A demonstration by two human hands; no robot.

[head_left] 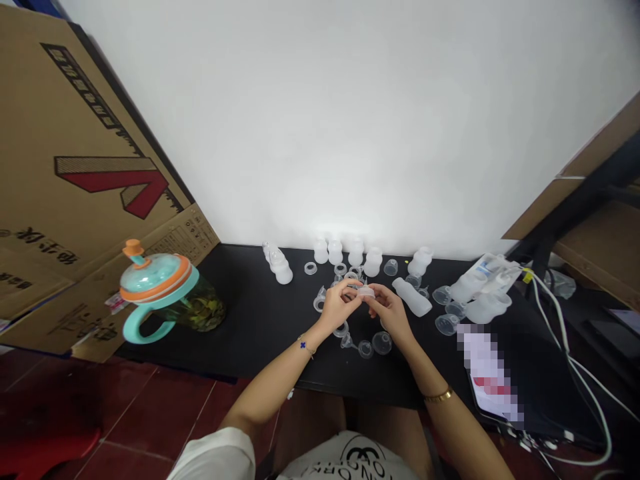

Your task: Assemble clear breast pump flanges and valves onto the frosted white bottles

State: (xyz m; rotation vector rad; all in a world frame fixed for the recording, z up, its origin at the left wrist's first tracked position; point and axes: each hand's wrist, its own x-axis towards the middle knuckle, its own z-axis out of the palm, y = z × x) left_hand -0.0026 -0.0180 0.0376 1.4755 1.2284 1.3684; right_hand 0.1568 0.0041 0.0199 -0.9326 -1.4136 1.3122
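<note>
Near the middle of the black table, my left hand (pixel 339 305) and my right hand (pixel 390 310) meet with fingers pinched on a bottle collar ring (pixel 367 292), whitish and see-through. A small pointed tip, which looks like a nipple, stands up from it. Around my hands lie loose clear rings and nipples, such as a ring (pixel 341 329) below the left hand and a dome cap (pixel 382 343) below the right. Behind them stand several frosted baby bottles (pixel 355 253). Another bottle (pixel 412 297) lies on its side right of my right hand.
At the left a teal-handled jug (pixel 156 283) with an orange-rimmed lid stands before a large cardboard box (pixel 75 133). To the right are a pack of bottles (pixel 483 283), a phone (pixel 493 380) and white cables (pixel 563 327). A white wall (pixel 350 133) rises behind the table.
</note>
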